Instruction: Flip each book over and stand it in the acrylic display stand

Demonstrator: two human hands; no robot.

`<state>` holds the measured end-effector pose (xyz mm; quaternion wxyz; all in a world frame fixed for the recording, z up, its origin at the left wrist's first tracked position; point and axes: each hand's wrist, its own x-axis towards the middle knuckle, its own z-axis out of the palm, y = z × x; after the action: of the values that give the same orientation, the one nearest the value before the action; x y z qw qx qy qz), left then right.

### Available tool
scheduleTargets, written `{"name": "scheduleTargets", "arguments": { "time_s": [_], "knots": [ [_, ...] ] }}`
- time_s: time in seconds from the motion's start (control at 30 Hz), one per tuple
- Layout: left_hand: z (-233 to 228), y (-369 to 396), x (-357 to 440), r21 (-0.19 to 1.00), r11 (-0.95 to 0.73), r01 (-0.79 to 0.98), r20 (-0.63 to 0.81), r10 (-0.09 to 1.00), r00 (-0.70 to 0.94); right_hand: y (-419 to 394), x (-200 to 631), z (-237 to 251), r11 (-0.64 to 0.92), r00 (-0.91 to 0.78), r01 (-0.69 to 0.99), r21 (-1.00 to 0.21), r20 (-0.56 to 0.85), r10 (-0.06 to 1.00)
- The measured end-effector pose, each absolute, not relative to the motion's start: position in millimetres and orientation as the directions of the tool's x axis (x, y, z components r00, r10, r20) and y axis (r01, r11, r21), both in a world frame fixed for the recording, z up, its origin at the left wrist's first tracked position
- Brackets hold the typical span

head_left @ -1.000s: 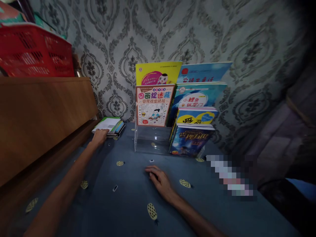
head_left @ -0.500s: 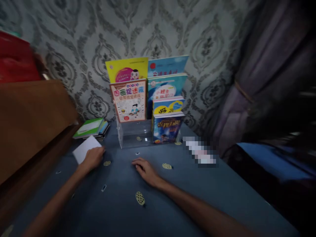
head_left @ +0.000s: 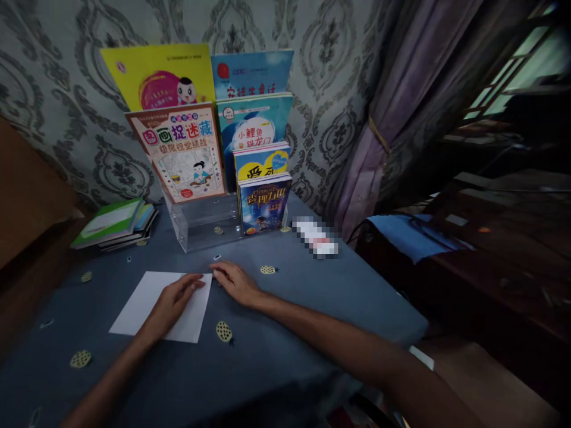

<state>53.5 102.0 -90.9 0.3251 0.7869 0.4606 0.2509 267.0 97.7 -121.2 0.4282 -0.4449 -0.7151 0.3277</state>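
I see a flat stack of books [head_left: 116, 222] lying left of the clear acrylic rack [head_left: 203, 221], and picture books [head_left: 209, 128] standing upright in that rack. In front of the rack, my left hand [head_left: 172, 299] rests flat, fingers spread, on a white paper sheet [head_left: 140, 300]; my right hand [head_left: 235, 281] lies open, touching the sheet's right corner. Right of the rack sits a blurred patch I cannot make out, and the curtain [head_left: 379, 113] beyond is dim

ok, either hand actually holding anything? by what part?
Nothing is gripped. The left hand lies flat on the white sheet, near its right edge; the right hand rests at its top right corner.
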Motion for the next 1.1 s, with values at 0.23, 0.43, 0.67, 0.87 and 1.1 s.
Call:
{"name": "scheduleTargets", "arguments": {
  "time_s": [0.23,0.43,0.67,0.87,1.1],
  "knots": [
    [-127.8,77.8,40.4,0.448,-0.631,0.634,0.35,0.776,0.526,98.7,265.3,-122.6,0.439,-0.325,0.338,-0.833,0.334,0.885],
    [-135.6,74.3,44.1,0.16,-0.76,0.63,0.48,0.617,0.623,96.5,263.7,-121.7,0.433,-0.367,0.322,-0.842,0.31,0.877],
    [-126.8,76.9,40.5,0.183,-0.821,0.54,0.435,0.561,0.704,66.7,271.4,-106.9,0.479,-0.379,0.427,-0.767,0.329,0.865],
    [-112.2,81.5,45.3,0.522,-0.768,0.372,0.264,0.56,0.786,18.3,282.8,-106.2,0.501,-0.37,0.459,-0.734,0.355,0.859],
    [-103.4,80.3,57.5,0.627,-0.691,0.359,0.177,0.575,0.799,-8.0,289.4,-106.2,0.499,-0.397,0.454,-0.738,0.334,0.855]
  ]
}}
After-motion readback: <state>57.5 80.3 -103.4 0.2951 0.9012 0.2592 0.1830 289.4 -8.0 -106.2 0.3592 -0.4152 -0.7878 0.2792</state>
